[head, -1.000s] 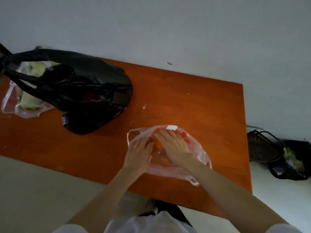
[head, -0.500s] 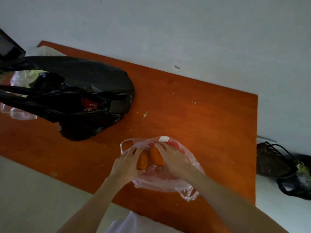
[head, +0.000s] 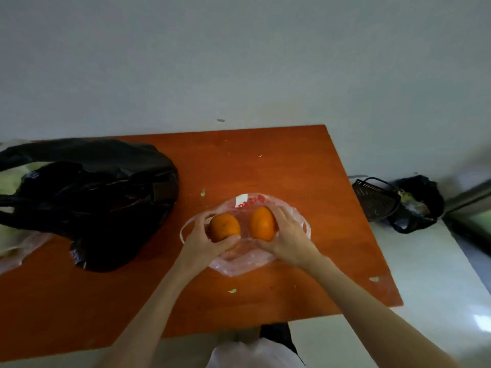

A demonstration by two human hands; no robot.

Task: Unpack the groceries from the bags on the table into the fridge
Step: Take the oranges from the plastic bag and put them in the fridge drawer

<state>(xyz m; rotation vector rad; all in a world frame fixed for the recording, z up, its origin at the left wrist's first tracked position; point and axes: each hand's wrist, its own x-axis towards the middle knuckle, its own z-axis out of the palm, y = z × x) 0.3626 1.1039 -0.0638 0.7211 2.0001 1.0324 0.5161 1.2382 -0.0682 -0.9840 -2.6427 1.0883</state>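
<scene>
My left hand (head: 204, 241) grips one orange (head: 224, 227) and my right hand (head: 288, 236) grips a second orange (head: 261, 223). Both fruits are held just above a thin clear plastic bag (head: 239, 261) with red print that lies flattened on the orange-brown table (head: 292, 166). A large black plastic bag (head: 90, 197) slumps on the table's left part, its contents hidden. At the far left edge a clear bag with pale green produce (head: 8, 181) peeks out behind the black one. No fridge shows in this view.
White wall runs behind the table. On the floor to the right stand a dark plastic basket (head: 377, 200) and a black bag of scraps (head: 419, 205). Small green crumbs (head: 232, 290) dot the tabletop.
Both hands have lifted the two oranges out of the clear bag and moved them apart. The camera has tilted, so the table sits lower in view.
</scene>
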